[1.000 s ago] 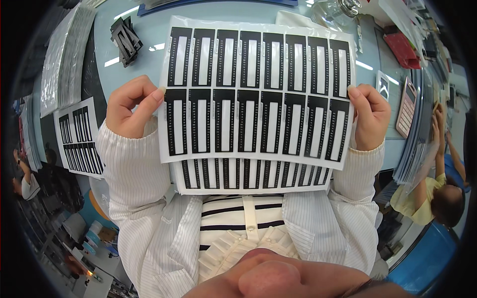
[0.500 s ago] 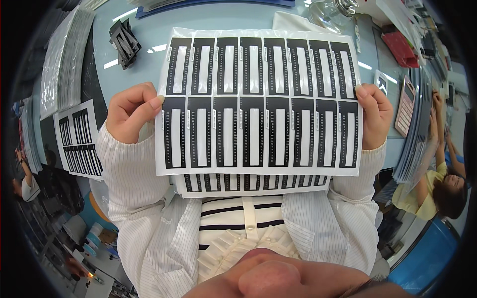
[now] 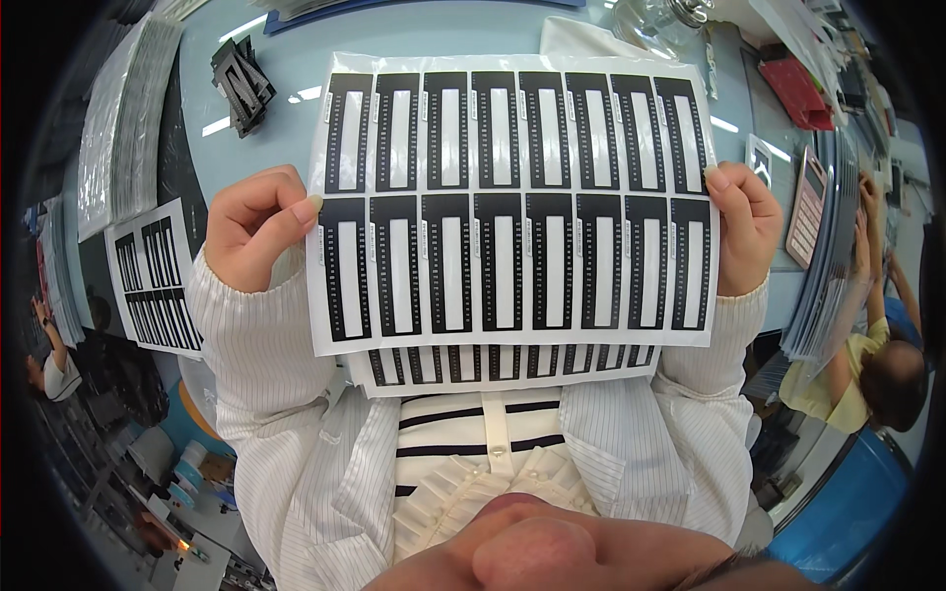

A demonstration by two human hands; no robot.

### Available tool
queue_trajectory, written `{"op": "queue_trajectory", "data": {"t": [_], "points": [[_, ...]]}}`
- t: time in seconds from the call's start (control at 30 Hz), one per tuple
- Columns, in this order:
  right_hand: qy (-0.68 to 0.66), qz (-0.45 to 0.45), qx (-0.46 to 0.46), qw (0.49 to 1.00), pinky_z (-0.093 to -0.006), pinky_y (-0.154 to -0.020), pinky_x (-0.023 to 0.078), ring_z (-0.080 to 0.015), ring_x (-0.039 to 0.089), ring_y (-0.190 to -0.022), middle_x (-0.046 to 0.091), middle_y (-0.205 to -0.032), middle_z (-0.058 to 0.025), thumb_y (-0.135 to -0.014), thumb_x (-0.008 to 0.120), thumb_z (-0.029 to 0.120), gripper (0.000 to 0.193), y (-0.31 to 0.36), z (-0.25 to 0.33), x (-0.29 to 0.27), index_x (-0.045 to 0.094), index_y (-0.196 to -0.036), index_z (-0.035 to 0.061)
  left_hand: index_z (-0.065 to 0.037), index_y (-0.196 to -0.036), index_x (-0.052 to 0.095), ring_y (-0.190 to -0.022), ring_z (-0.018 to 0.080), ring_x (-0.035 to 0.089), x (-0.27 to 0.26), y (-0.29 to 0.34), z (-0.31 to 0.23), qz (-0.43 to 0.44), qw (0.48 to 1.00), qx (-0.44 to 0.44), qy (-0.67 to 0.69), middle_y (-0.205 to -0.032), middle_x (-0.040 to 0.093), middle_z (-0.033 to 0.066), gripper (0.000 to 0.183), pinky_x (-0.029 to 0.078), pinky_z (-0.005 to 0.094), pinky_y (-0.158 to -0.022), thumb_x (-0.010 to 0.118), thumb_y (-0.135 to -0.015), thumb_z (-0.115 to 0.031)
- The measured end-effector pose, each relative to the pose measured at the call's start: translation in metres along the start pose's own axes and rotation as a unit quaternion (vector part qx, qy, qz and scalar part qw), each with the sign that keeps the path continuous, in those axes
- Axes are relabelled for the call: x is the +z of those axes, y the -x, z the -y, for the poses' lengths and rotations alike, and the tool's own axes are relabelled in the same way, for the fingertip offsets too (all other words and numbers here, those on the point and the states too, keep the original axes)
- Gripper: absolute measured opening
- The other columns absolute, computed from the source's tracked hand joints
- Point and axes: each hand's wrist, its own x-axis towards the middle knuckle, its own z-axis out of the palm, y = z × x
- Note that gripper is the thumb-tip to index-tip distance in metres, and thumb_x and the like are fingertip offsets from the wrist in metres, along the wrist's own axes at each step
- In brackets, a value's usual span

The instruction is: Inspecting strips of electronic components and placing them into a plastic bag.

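A white sheet of labels [image 3: 512, 193] is stretched between my hands, carrying two rows of black rectangular frames with pale centre strips. My left hand [image 3: 258, 225] pinches its left edge between thumb and bent fingers. At the opposite edge my right hand [image 3: 743, 225] has the same kind of pinch. Below the held sheet, part of a second stack of label sheets [image 3: 512, 368] shows in front of my striped shirt; the rest of it is hidden. The held sheet covers the middle of the table.
Black frame pieces [image 3: 241, 87] lie in a small pile on the glassy table [image 3: 207, 59]. Plastic-wrapped sheets [image 3: 128, 128] and another label sheet [image 3: 156, 276] are at left. At right are a pink calculator [image 3: 806, 207], a red box [image 3: 796, 89], a glass jar [image 3: 658, 25] and a co-worker [image 3: 847, 374].
The left edge of the held sheet has shifted slightly left and tilted a little. Both hands keep their pinch. At right the co-worker's head has turned.
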Motion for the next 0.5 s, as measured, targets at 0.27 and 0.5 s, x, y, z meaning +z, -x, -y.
{"op": "queue_trajectory", "data": {"t": [0.27,0.5], "points": [[0.019,0.029,-0.005,0.999,-0.0153,-0.053,0.034,-0.0029,0.044,-0.056,0.053,-0.066,0.0015,-0.085,0.054,0.008,0.015,0.0009,0.0002,-0.0034,0.055,-0.073,0.0004,0.002,-0.061,0.049,-0.056,0.0082,0.038,-0.001,0.0006,-0.0008,-0.007,1.0,0.003,0.001,-0.061,0.045,0.0017,0.019,0.03,0.0219,-0.055,0.055,-0.077,-0.005],[0.013,0.004,-0.027,1.0,-0.0172,-0.049,0.031,-0.0033,0.042,-0.05,0.053,-0.059,0.0017,-0.082,0.059,0.008,0.014,0.0001,0.0078,-0.0042,0.058,-0.07,-0.0002,0.002,-0.06,0.049,-0.056,0.0085,0.038,0.002,-0.0052,-0.0043,0.0,1.0,0.016,-0.005,-0.061,0.045,0.002,0.019,0.03,0.0221,-0.055,0.055,-0.076,-0.005]]}}
